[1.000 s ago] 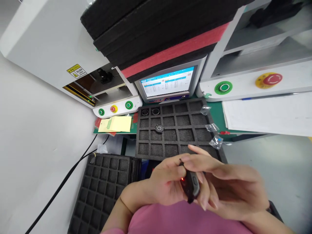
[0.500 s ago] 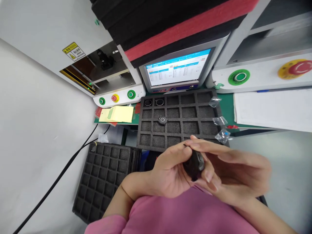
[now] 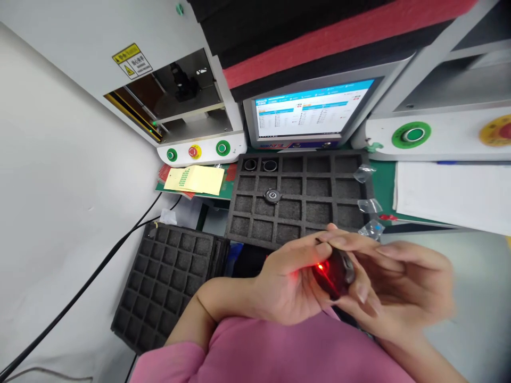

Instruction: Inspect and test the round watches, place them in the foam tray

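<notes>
both hands, left hand (image 3: 289, 284) and right hand (image 3: 393, 290), grip a small dark device (image 3: 335, 274) glowing red, held close to the body just below the foam tray (image 3: 303, 199) on the worktop. a slackened fingertip pinch could drop it into the lap. half a second ago, no red glow showed.

Between the left hand (image 3: 289, 284) and right hand (image 3: 393, 290), a black device (image 3: 337, 274) glows red. Beyond them, a black gridded tray (image 3: 303, 199); yellow sheets (image 3: 195, 179) farther left.
</notes>
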The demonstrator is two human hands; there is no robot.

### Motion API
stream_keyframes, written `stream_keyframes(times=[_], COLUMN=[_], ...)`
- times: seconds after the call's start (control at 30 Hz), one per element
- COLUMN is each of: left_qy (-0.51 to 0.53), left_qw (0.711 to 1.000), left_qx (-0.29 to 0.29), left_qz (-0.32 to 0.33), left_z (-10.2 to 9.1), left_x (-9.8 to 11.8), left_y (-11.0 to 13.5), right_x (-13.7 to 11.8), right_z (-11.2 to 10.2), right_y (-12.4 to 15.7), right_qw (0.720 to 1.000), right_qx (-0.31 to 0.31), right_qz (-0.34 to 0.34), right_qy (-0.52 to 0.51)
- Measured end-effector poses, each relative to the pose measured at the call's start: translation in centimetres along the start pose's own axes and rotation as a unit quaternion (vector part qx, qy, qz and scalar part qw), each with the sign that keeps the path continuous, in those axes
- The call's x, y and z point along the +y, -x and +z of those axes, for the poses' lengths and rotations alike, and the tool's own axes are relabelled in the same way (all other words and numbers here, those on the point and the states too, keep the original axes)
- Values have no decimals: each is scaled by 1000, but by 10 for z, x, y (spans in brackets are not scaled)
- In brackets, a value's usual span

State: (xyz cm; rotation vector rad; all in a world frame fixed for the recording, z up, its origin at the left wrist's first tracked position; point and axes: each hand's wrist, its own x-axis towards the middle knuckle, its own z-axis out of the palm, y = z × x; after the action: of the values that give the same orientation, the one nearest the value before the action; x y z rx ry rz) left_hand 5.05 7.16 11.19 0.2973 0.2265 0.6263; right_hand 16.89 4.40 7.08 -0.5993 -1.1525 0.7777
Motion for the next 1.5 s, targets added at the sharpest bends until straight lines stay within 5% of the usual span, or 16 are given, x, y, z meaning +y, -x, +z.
stream_keyframes(times=[0.53,0.7,0.77,0.87,0.93,1.03,1.13,1.4,1.5], left_qy=[25,-83,-295,-601,-668,-715,-750,-789,-806], left_qw=[998,995,947,736,643,581,540,461,413], left_qx=[50,57,128,278,325,329,308,284,279], left_qz=[-11,-12,27,142,186,207,224,291,321], left_z=[-8,-34,-57,-94,-112,-121,-111,-75,-71], left_x=[6,8,15,30,40,50,51,46,42], left_y=[3,-10,-18,-28,-32,-33,-30,-22,-23], right_x=[5,19,38,79,107,135,134,34,19], right_z=[10,-2,-16,-43,-59,-70,-64,9,24], right_y=[-1,3,0,-14,-26,-37,-38,-21,-16], right_qw=[997,981,966,940,916,889,880,922,927], right_qx=[-39,-16,-3,-12,-46,-107,-133,-127,-137], right_qz=[17,8,6,33,61,99,108,19,-1], right_qy=[72,195,257,341,394,435,444,366,349])
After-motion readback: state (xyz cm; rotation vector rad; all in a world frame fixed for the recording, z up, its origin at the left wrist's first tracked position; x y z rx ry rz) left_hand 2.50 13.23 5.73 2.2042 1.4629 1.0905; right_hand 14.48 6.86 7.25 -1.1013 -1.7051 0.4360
